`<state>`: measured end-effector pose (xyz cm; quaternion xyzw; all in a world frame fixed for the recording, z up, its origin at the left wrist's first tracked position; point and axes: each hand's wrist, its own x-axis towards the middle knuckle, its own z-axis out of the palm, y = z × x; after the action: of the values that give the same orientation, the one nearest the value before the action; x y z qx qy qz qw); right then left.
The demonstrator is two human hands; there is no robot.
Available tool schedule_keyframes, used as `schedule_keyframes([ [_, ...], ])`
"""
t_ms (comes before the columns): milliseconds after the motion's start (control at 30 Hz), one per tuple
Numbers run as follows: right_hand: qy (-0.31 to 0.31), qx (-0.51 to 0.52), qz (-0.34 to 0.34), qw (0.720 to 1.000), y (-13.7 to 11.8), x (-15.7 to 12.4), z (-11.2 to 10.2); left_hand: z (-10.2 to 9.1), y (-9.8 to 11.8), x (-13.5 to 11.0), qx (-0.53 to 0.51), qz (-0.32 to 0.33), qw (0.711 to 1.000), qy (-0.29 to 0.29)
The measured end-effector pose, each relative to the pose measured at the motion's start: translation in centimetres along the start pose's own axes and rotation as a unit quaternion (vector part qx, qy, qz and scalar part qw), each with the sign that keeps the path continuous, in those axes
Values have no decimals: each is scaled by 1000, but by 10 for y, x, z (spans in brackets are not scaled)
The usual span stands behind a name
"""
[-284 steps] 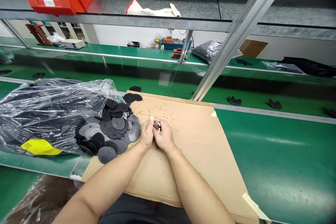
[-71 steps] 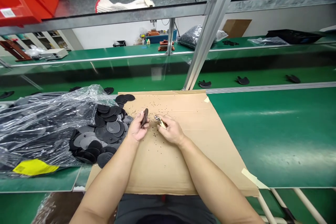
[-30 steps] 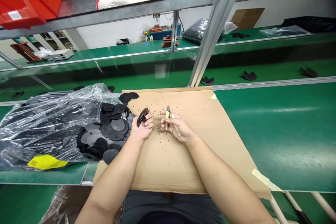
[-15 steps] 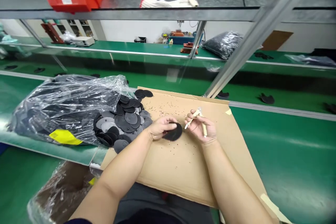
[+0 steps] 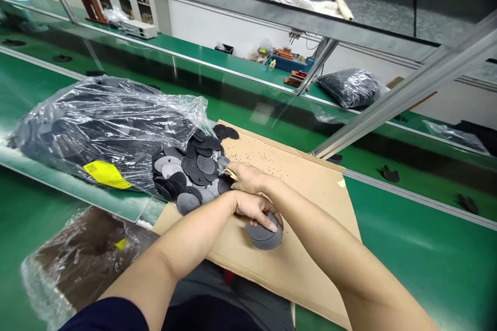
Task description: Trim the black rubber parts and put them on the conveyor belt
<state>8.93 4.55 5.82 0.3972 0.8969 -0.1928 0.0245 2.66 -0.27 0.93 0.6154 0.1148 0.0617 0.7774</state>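
My left hand (image 5: pixel 259 210) grips at least two flat dark grey discs (image 5: pixel 264 238) above the cardboard, its thumb across the top one. My right hand (image 5: pixel 248 177) crosses beyond the left one, over the right edge of a pile of black and grey discs (image 5: pixel 200 165). Small cream-handled nippers (image 5: pixel 230 173) are held in that hand, their handles partly hidden by the fingers. Close under these fingers is a black disc (image 5: pixel 224 185); whether they touch it I cannot tell. Both hands are closed.
A clear plastic bag (image 5: pixel 116 119) full of discs, with a yellow label (image 5: pixel 107 174), lies left of the cardboard sheet (image 5: pixel 310 207). Black specks dot the sheet. A metal post (image 5: pixel 373 114) slants up at right. Below left stands a plastic-lined box (image 5: pixel 89 258).
My right hand has swung left across to the pile, carrying the nippers. My left hand has come nearer me and turned, with the discs now showing grey. The camera view has tilted.
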Motion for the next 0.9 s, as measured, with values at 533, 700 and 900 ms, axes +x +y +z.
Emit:
schedule_keyframes([
  [533,401,605,151,671,67,-71,16,-7,-5,2,-193,55,974,107],
  [700,515,643,125,553,73,-92,42,-20,-1,9,-294,163,881,334],
  [900,537,644,128,530,67,-91,57,-28,-1,16,-325,217,779,491],
])
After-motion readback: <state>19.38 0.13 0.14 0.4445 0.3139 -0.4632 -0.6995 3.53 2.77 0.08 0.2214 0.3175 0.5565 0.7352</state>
